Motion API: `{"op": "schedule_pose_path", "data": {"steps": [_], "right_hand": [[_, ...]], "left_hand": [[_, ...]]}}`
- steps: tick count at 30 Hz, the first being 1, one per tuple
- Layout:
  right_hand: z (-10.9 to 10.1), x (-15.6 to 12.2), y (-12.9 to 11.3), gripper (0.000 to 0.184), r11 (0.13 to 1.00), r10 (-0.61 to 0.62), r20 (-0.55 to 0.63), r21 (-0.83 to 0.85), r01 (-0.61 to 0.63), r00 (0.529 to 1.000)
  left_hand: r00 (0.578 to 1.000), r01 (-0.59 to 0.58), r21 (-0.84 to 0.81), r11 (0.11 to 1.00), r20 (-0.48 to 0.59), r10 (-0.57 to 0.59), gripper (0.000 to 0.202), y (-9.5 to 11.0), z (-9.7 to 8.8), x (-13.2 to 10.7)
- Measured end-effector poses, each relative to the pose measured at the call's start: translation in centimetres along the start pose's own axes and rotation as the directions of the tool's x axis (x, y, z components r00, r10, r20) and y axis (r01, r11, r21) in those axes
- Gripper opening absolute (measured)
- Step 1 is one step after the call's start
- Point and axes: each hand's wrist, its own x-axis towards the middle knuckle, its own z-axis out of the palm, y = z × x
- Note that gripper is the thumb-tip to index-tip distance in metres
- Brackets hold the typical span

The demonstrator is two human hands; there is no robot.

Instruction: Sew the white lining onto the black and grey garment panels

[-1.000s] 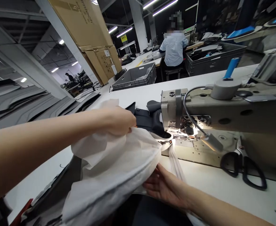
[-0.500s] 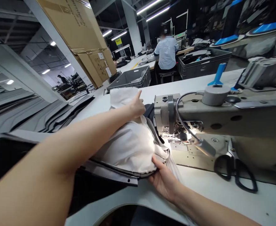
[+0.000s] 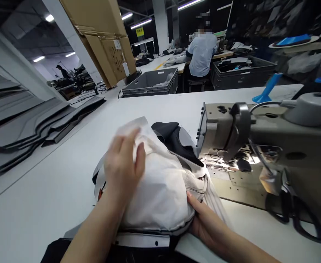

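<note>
A bulging sewn piece of white fabric (image 3: 160, 193) with dark piping and a grey mesh strip lies in front of me, left of the sewing machine (image 3: 226, 135). My right hand (image 3: 208, 224) grips its lower right edge, thumb on top and fingers underneath. Above its left side is my left hand (image 3: 124, 157), smeared by motion, thumb and fingers apart and holding nothing; whether it touches the fabric I cannot tell. Black and grey fabric (image 3: 175, 137) sticks out behind the white part. The lamp lights the needle area, which stands apart from the piece.
Black-handled scissors (image 3: 293, 204) lie on the machine bed at right. Stacked grey panels (image 3: 40, 124) cover the table's far left. Beyond the table stand a grey crate (image 3: 149, 82), another crate (image 3: 242, 75), cardboard boxes (image 3: 108, 54) and a seated person (image 3: 201, 54) in a light blue shirt.
My left hand has come back toward me from the far edge of the white fabric, its fingers spreading. The sewn piece now sits nearer me, still in my right hand. The view has shifted.
</note>
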Motion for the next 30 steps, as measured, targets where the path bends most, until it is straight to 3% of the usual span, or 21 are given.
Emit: {"op": "schedule_pose_path", "data": {"steps": [1,2,3,5,6,7,9,11,12,14,17,19,21,25,27,30], "right_hand": [[0.1,0.0,0.0,0.047,0.999,0.002,0.004,-0.037,-0.002,1.0],[0.1,-0.1,0.0,0.047,0.997,0.005,0.009,-0.082,-0.004,1.0],[0.1,-0.3,0.0,0.048,0.99,0.0,0.009,-0.14,0.002,1.0],[0.0,-1.1,-0.2,0.055,0.941,-0.068,-0.015,-0.333,0.059,0.998],[-0.2,-1.8,-0.4,0.057,0.87,-0.128,-0.011,-0.481,0.107,0.992],[-0.5,-2.6,-0.7,0.055,0.749,-0.198,0.017,-0.643,0.163,0.98],[-1.3,-4.7,-1.7,0.043,0.374,-0.26,0.151,-0.895,0.244,0.954],[-2.4,-6.6,-3.1,0.035,0.018,-0.239,0.257,-0.963,0.268,0.937],[-3.1,-7.3,-4.0,0.034,-0.107,-0.26,0.271,-0.962,0.251,0.927],[-4.8,-7.8,-5.8,0.033,-0.278,-0.378,0.269,-0.946,0.168,0.886],[-7.4,-6.2,-8.1,0.033,-0.454,-0.572,0.351,-0.888,0.07,0.741],[-8.7,-4.3,-8.9,0.033,-0.558,-0.607,0.466,-0.827,0.073,0.644],[-9.2,-2.3,-9.2,0.033,-0.617,-0.605,0.544,-0.782,0.09,0.581],[-8.4,0.0,-8.9,0.032,-0.637,-0.594,0.587,-0.761,0.124,0.551],[-8.0,0.2,-8.7,0.031,-0.65,-0.578,0.608,-0.746,0.142,0.545],[-7.7,0.0,-8.5,0.031,-0.681,-0.539,0.645,-0.712,0.17,0.541]], "left_hand": [[0.965,-0.158,-0.128,0.979,0.191,0.181,0.051,1.5,-0.8,-1.7],[0.832,-0.317,-0.27,0.909,0.381,0.403,0.053,3.1,-1.1,-3.3],[0.762,-0.365,-0.325,0.873,0.435,0.48,0.052,4.8,-1.0,-4.8],[0.668,-0.369,-0.305,0.878,0.569,0.479,0.062,7.9,0.3,-7.1],[0.653,-0.36,-0.259,0.896,0.616,0.441,0.066,9.0,1.2,-7.7],[0.647,-0.353,-0.206,0.913,0.651,0.397,0.068,9.8,2.0,-8.0],[0.662,-0.335,-0.107,0.936,0.681,0.314,0.063,10.6,3.2,-7.9],[0.659,-0.311,-0.042,0.949,0.711,0.247,0.063,10.6,3.7,-7.1],[0.626,-0.306,-0.043,0.951,0.744,0.235,0.068,10.4,3.7,-6.6],[0.516,-0.299,-0.141,0.944,0.808,0.284,0.079,9.7,3.6,-5.3],[0.357,-0.174,-0.39,0.904,0.831,0.427,0.085,8.4,3.3,-3.2],[0.289,-0.025,-0.495,0.869,0.828,0.48,0.085,7.8,3.2,-2.1],[0.227,0.125,-0.533,0.837,0.837,0.499,0.087,7.6,3.4,-1.5],[0.083,0.398,-0.463,0.792,0.878,0.471,0.094,8.3,4.2,-1.6],[0.067,0.429,-0.466,0.774,0.871,0.487,0.096,8.8,4.4,-1.7],[0.106,0.384,-0.496,0.779,0.862,0.496,0.097,9.0,4.5,-1.7]]}}
